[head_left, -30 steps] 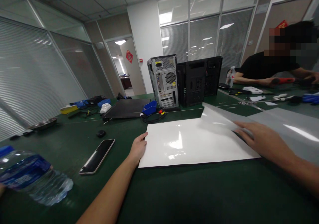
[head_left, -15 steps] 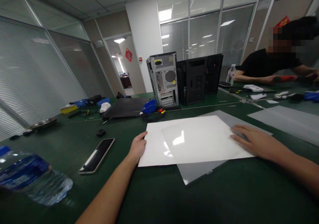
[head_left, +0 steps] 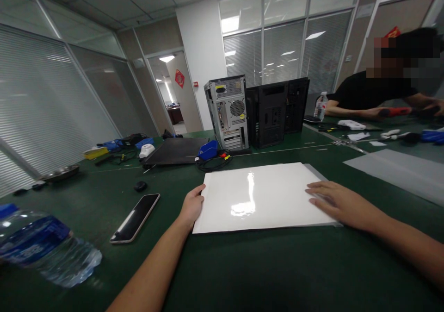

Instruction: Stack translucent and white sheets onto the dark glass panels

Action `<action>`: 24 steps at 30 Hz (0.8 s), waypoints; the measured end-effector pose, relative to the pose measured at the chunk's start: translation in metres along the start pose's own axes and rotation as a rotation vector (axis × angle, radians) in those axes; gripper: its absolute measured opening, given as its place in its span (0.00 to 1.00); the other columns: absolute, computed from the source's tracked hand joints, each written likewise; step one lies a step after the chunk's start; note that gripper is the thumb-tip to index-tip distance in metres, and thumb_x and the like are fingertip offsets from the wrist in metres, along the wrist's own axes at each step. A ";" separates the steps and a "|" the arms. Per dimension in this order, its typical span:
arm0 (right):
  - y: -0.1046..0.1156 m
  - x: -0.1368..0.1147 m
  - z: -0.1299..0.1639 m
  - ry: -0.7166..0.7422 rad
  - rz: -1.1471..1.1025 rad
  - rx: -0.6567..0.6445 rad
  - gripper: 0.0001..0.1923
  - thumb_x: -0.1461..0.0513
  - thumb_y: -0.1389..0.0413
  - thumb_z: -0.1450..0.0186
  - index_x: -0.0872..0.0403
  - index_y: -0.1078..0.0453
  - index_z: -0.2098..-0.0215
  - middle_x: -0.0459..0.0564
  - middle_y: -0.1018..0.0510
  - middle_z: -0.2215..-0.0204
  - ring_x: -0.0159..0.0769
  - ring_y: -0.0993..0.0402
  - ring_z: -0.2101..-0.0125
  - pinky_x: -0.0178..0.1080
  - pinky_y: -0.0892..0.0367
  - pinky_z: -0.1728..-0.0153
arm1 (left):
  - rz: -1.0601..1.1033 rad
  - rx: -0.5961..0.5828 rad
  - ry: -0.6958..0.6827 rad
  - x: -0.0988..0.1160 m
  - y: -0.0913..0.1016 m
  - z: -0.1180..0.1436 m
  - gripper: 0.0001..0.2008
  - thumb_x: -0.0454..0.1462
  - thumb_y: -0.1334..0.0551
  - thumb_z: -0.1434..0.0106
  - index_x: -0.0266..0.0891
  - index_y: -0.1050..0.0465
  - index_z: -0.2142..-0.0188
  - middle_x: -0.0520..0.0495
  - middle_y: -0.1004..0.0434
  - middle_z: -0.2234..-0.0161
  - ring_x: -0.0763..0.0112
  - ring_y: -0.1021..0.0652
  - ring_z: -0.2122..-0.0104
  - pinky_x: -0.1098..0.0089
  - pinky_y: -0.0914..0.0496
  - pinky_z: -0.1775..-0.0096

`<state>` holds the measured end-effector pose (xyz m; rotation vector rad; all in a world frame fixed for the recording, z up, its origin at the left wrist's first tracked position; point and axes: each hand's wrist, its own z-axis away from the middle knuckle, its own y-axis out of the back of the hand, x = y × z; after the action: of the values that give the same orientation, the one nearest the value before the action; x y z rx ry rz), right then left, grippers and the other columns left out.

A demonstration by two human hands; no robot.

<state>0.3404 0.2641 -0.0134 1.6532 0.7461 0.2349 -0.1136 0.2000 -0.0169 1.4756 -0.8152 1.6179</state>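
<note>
A glossy white rectangular panel (head_left: 222, 205) lies on the green table in front of me, with light reflecting off it. A translucent plastic sheet (head_left: 317, 173) lies over it nearly lined up, its edge showing past the panel at the right. My left hand (head_left: 193, 204) is closed on the panel's left edge, thumb on top and the other fingers mostly hidden. On the right side, my right hand (head_left: 343, 203) rests with stretched fingers on the sheet's right edge.
Another translucent sheet (head_left: 398, 173) lies to the right. An open computer case (head_left: 229, 113) and black panels (head_left: 270, 113) stand behind. At left are a phone (head_left: 136, 218), a black round object (head_left: 140, 185) and a water bottle (head_left: 45, 245). A co-worker (head_left: 371, 90) sits at far right.
The translucent sheet, earlier skewed and sticking out behind and in front of the white panel, has turned and now nearly matches it. My right hand has moved slightly left; my left hand stays.
</note>
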 end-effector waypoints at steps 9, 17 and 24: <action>-0.006 0.001 0.006 0.037 -0.044 -0.066 0.29 0.43 0.53 0.34 0.41 0.38 0.38 0.44 0.40 0.37 0.48 0.42 0.39 0.58 0.44 0.40 | 0.063 -0.015 -0.016 -0.001 -0.001 -0.001 0.28 0.21 0.44 0.50 0.32 0.26 0.49 0.39 0.21 0.52 0.66 0.19 0.60 0.69 0.29 0.54; -0.007 0.003 0.005 0.062 -0.049 -0.094 0.29 0.44 0.52 0.34 0.41 0.40 0.37 0.44 0.43 0.36 0.46 0.46 0.37 0.57 0.47 0.37 | 0.116 -0.045 -0.038 -0.004 -0.003 -0.005 0.33 0.19 0.47 0.51 0.32 0.31 0.46 0.38 0.24 0.48 0.67 0.21 0.54 0.69 0.30 0.50; -0.009 0.005 0.004 0.073 -0.046 -0.122 0.29 0.45 0.53 0.33 0.39 0.42 0.36 0.42 0.45 0.35 0.45 0.48 0.36 0.57 0.50 0.37 | 0.093 -0.029 -0.039 -0.001 -0.002 0.000 0.30 0.19 0.45 0.52 0.35 0.26 0.50 0.41 0.22 0.50 0.67 0.20 0.57 0.69 0.29 0.52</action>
<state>0.3436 0.2637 -0.0241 1.5173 0.8083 0.3037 -0.1116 0.2011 -0.0185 1.4720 -0.9384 1.6429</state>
